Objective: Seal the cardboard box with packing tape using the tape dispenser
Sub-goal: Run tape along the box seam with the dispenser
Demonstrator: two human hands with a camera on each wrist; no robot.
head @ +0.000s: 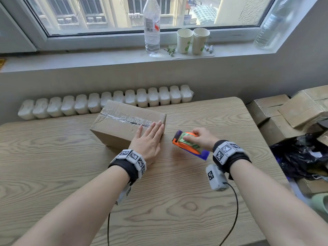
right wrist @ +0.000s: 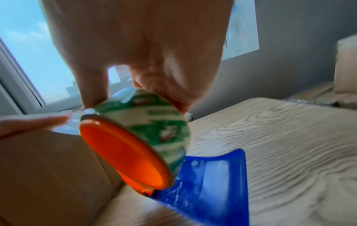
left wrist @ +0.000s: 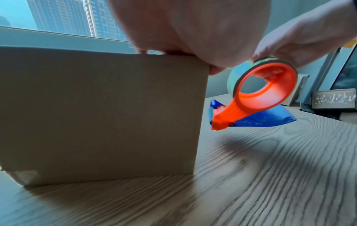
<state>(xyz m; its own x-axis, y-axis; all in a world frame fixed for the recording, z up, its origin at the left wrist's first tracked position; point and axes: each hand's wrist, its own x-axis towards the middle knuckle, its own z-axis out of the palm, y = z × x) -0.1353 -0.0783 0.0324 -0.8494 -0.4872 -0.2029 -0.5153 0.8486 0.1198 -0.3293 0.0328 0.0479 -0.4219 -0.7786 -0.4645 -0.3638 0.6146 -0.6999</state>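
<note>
A brown cardboard box (head: 120, 125) lies on the wooden table (head: 177, 192), with clear tape (head: 124, 118) running along its top seam. My left hand (head: 150, 137) lies flat with straight fingers on the box's near right corner. Just right of the box, my right hand (head: 198, 139) grips an orange and blue tape dispenser (head: 188, 144) with a green-printed roll, held a little above the table. The left wrist view shows the box side (left wrist: 96, 114) and the dispenser (left wrist: 266, 94) hanging clear of the tabletop. In the right wrist view my fingers curl round the roll (right wrist: 154, 122).
A white radiator (head: 106, 102) runs behind the table. On the windowsill stand a plastic bottle (head: 151, 27) and two paper cups (head: 193, 40). Stacked cardboard boxes (head: 292, 110) and a black plastic bag (head: 301, 153) crowd the right side.
</note>
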